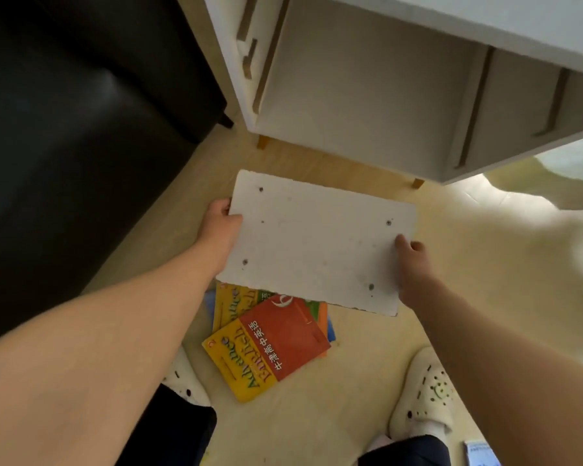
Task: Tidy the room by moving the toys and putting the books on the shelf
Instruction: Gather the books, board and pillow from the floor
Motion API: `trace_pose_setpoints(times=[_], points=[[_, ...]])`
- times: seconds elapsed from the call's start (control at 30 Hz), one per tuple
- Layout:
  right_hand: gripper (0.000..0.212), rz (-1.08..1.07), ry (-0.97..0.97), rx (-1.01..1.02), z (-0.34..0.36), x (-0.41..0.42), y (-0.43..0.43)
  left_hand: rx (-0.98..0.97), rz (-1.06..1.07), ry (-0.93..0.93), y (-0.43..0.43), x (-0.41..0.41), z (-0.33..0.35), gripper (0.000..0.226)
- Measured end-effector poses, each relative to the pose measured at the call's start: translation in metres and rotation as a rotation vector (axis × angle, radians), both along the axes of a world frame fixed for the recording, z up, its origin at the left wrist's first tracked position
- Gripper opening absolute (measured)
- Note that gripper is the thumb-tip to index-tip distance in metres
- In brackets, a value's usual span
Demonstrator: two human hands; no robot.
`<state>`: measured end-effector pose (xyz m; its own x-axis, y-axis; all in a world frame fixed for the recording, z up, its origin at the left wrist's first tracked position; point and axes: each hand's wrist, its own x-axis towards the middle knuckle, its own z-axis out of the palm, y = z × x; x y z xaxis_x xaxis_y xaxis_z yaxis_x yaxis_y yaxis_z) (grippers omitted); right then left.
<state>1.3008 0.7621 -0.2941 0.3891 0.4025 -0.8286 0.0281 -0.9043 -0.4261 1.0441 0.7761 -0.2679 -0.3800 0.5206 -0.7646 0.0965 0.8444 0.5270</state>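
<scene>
Over the floor (367, 391), board (317, 243) runs left to right.

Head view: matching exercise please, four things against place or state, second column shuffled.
Things:
1. white board
2. red and yellow book
3. black sofa
4. white cabinet

Places or states:
A. lies on the floor, topmost of a pile
B. gripped at opposite ends by the left hand and right hand
C. stands on short wooden legs, straight ahead
D. fills the left side of the view

Pairs: 1-B, 2-A, 3-D, 4-C.
</scene>
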Motion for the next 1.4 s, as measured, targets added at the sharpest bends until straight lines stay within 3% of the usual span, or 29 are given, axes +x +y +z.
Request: trace_pose_setpoints(times=[0.23, 0.43, 0.83, 1.13, 1.4], points=[[0.035, 0.080, -0.050, -0.014, 0.001, 0.003, -0.016, -0.087, -0.119, 0.063, -0.023, -0.005, -0.006, 0.034], [0.022, 0.036, 0.048, -0.121, 0.009, -0.003, -0.080, -0.156, -0.147, 0.048, -0.058, -0.014, -0.004, 0.032], [0.025, 0.020, 0.050, -0.183, 0.010, -0.009, -0.107, -0.131, -0.023, -0.003, -0.099, -0.021, -0.004, 0.030], [0.042, -0.113, 0.059, -0.232, 0.026, 0.010, -0.129, -0.111, -0.139, -0.049, -0.102, 0.004, -0.006, 0.030], [0.037, -0.110, 0.033, -0.205, 0.024, 0.011, -0.138, -0.129, -0.163, -0.006, -0.112, 0.008, -0.007, 0.034]])
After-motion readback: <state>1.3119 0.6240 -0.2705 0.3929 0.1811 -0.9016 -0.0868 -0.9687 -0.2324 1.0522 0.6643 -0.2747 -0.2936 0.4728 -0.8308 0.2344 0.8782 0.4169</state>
